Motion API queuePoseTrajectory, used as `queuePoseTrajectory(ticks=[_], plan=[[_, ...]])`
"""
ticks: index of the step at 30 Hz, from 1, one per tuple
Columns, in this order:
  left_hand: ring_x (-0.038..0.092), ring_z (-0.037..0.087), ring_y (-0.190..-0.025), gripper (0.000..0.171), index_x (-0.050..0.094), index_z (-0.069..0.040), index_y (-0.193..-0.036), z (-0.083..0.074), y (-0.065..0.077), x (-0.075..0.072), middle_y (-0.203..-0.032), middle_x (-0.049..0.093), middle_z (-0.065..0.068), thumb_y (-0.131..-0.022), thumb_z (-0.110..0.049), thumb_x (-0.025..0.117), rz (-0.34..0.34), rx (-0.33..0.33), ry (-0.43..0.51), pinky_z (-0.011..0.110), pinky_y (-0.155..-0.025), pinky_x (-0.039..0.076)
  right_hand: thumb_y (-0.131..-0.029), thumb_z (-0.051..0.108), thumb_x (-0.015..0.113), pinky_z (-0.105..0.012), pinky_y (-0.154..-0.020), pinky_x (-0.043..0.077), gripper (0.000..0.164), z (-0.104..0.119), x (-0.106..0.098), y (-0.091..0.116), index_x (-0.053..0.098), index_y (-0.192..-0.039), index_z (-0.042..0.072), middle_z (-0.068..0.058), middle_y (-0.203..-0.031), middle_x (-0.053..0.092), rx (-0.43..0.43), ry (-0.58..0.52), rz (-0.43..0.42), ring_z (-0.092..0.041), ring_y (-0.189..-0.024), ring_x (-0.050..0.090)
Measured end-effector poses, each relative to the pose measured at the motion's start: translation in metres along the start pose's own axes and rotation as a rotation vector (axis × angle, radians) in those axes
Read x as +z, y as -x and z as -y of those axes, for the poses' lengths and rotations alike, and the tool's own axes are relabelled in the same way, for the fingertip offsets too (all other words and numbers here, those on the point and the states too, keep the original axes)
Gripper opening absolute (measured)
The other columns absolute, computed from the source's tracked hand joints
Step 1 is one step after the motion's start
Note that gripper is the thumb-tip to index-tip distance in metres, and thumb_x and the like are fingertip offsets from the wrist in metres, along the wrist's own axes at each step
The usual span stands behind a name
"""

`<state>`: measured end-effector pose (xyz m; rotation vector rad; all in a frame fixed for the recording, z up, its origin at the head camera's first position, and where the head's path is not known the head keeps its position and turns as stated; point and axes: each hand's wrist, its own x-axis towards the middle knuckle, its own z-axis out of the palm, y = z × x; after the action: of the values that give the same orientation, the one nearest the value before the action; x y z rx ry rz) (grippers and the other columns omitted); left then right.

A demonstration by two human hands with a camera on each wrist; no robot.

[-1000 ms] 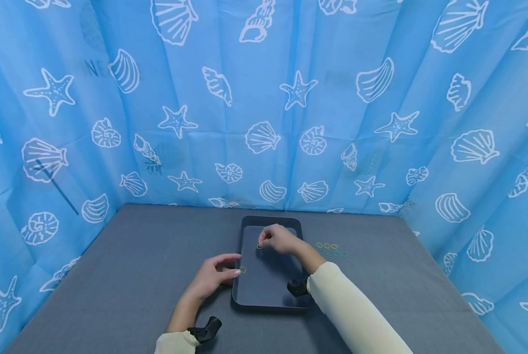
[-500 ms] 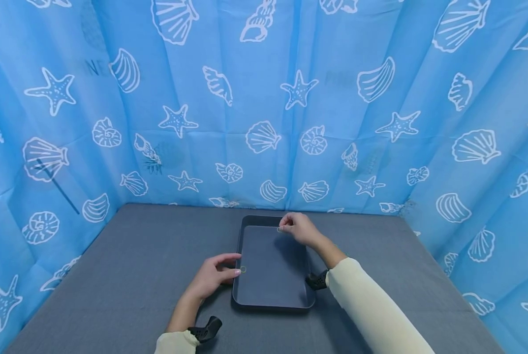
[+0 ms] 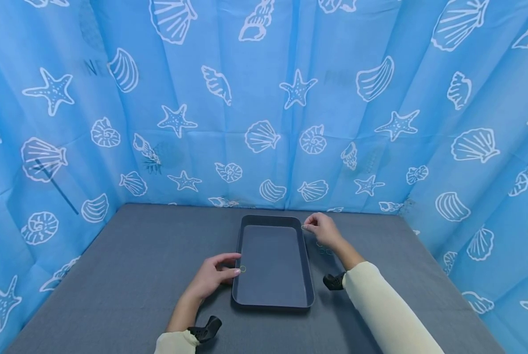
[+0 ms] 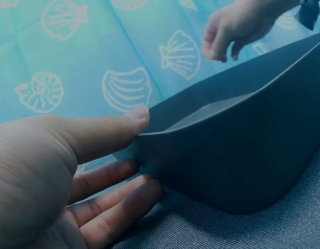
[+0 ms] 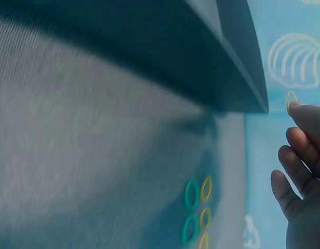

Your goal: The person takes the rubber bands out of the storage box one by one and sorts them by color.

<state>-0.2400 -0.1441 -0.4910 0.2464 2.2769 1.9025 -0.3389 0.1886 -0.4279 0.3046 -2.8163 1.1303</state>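
Note:
A dark rectangular tray (image 3: pixel 270 265) lies on the grey-covered table. My left hand (image 3: pixel 215 273) rests at its left side. In the left wrist view its thumb lies at the rim, while the other fingers touch or nearly touch the outer wall. A thin yellow ring (image 3: pixel 243 269) shows beside that thumb tip at the tray's left edge. Just beyond the far right corner of the tray, my right hand (image 3: pixel 327 231) pinches another small yellow ring (image 5: pixel 291 101) between thumb and a finger, off the table. Its remaining fingers are loosely bent.
To the right of the tray, partly behind the right forearm, lie green rings (image 5: pixel 191 194) and yellow rings (image 5: pixel 205 218) in two rows. A blue curtain (image 3: pixel 264 98) with white shell drawings hangs around the table's back and sides.
The right hand has moved right and away from the body, from over the tray to past its far right corner, with the pinched ring. The left hand has kept its place.

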Motion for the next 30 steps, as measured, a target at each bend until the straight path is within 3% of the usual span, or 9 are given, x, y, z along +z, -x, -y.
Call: queuePoseTrajectory(ticks=[11,30], plan=[[0.063,0.022,-0.092,0.046,0.061,-0.007,-0.130,-0.001,0.000,0.000,-0.124,0.057,0.016,-0.088,-0.021,0.074,-0.005,-0.009,0.000,0.038,-0.078,0.055,-0.096,0.007,0.061,-0.037,-0.065,0.044,0.009,-0.033,-0.012,0.010,0.061,-0.092,-0.001,-0.012,-0.089,0.058,0.044,0.017,-0.020,-0.023,-0.076,0.052],[0.062,0.022,-0.092,0.043,0.062,-0.009,-0.129,-0.001,0.001,0.000,-0.125,0.057,0.016,-0.089,-0.020,0.073,-0.011,0.001,-0.002,0.038,-0.079,0.054,-0.095,0.002,0.057,-0.036,-0.064,0.044,0.013,-0.062,-0.036,0.020,0.062,-0.087,-0.005,-0.013,-0.084,0.060,0.188,0.047,0.061,-0.023,-0.074,0.053]])
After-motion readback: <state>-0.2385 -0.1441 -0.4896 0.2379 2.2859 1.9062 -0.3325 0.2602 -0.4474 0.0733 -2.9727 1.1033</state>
